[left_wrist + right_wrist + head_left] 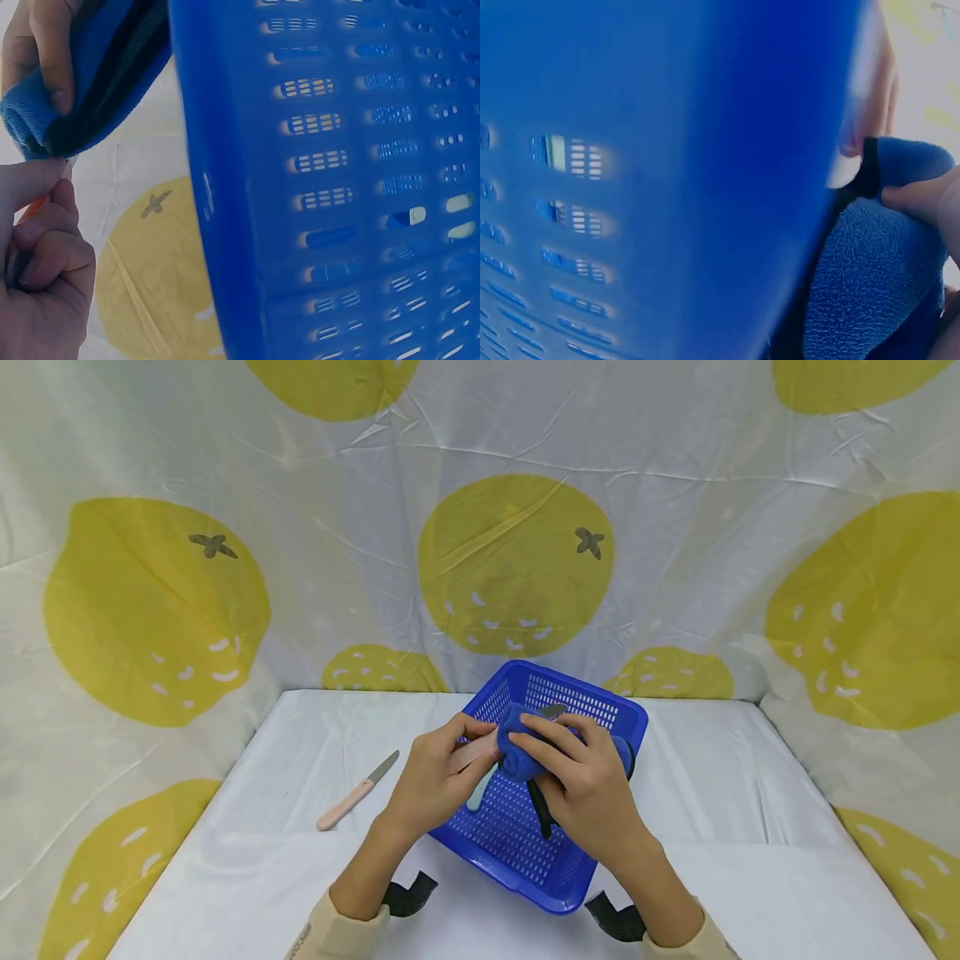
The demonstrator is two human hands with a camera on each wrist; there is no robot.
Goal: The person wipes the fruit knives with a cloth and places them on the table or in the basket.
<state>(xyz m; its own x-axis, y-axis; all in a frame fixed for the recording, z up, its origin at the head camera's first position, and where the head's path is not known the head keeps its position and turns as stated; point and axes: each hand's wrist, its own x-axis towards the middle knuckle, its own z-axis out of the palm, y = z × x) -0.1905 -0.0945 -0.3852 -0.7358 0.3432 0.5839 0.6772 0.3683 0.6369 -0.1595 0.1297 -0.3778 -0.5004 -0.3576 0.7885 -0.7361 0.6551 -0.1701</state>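
Over the basket, my left hand (427, 774) grips the pale pink handle of a knife (474, 752). My right hand (597, 793) holds a folded blue cloth (516, 762) around the knife's blade, and the blade's tip sticks out past the cloth at the far side. In the left wrist view the cloth (112, 82), blue with a dark band, hangs beside the thumb of the left hand (45, 255). Seen from the right wrist, the fingers of the right hand (930, 201) press on the cloth (877, 277); the basket wall hides much there.
A blue perforated basket (510, 847) stands at an angle under both hands. Inside it lie a light blue handle (481, 792) and a black handle (540, 810), partly covered. Another pink-handled knife (347, 804) rests on the white-covered table, left of the basket. A lemon-print cloth (517, 564) hangs behind.
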